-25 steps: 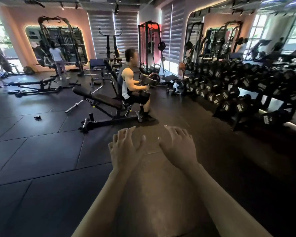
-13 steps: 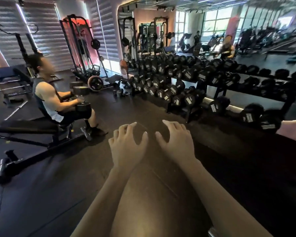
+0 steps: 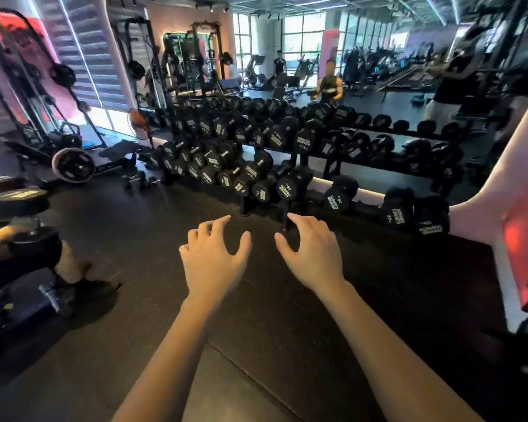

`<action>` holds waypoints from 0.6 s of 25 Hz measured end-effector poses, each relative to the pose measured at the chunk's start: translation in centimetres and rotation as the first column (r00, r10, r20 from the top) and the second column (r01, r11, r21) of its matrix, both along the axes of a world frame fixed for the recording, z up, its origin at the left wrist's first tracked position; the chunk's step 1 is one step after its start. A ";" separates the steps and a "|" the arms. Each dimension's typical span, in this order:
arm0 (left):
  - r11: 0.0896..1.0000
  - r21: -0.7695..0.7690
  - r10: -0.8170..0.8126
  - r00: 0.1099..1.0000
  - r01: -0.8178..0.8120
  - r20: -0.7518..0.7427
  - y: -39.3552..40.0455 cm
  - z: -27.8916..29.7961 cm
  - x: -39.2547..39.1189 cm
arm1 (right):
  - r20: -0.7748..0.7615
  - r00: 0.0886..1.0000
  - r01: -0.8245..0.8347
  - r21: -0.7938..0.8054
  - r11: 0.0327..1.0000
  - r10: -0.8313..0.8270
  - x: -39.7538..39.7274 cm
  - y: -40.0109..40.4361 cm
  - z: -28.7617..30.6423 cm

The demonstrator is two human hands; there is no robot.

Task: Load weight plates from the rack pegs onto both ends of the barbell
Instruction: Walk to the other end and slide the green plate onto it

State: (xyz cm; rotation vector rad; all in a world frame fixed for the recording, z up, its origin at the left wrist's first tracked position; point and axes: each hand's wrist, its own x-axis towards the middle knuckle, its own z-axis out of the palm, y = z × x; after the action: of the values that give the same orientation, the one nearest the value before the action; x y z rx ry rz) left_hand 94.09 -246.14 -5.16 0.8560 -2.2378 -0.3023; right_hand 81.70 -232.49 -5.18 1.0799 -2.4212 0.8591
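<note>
Hands, two of them, reach forward over the dark rubber floor [image 3: 110, 345] with bare forearms. The left hand [image 3: 212, 263] and the right hand [image 3: 313, 254] hover side by side, palms down, fingers spread and loosely bent, holding nothing. Ahead, a long tiered dumbbell rack [image 3: 287, 153] runs from centre to right, its shelves filled with black dumbbells too many to count; one pair of small dumbbells [image 3: 139, 181] lies on the floor just left of it. At far left stands a tall rack frame [image 3: 37, 86] with one weight plate [image 3: 62, 75] hung high on it, and a barbell end carrying one weight plate [image 3: 73, 165] sits low beside it, well apart from both hands. A seated person's leg [image 3: 70, 266] shows at the left edge. Open floor lies between hands and rack.
</note>
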 end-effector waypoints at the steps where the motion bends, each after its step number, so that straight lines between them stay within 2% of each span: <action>1: 0.999 -0.003 -0.043 0.999 0.043 0.001 -1.8 -0.1 -2.5 | -0.011 0.999 0.039 0.009 0.999 -0.039 -1.9 -1.5 -0.2; 8: 0.962 -0.040 -0.271 0.962 0.271 -0.014 -12.0 1.4 -20.3 | -0.077 0.949 0.307 0.004 0.952 -0.306 -16.3 -9.0 2.1; 11: 0.917 -0.027 -0.398 0.917 0.398 -0.002 -12.1 1.2 -28.6 | -0.089 0.900 0.428 -0.008 0.904 -0.427 -22.4 -8.3 2.0; 15: 0.855 -0.012 -0.519 0.855 0.519 -0.002 -10.1 0.2 -38.6 | -0.099 0.855 0.506 -0.055 0.861 -0.509 -30.4 -5.8 0.7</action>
State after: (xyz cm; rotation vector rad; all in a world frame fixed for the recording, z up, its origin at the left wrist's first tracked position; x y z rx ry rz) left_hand 55.44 -256.26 -4.99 0.2200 -2.4318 -0.5385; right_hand 51.32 -238.27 -4.48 0.4140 -2.4135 0.6271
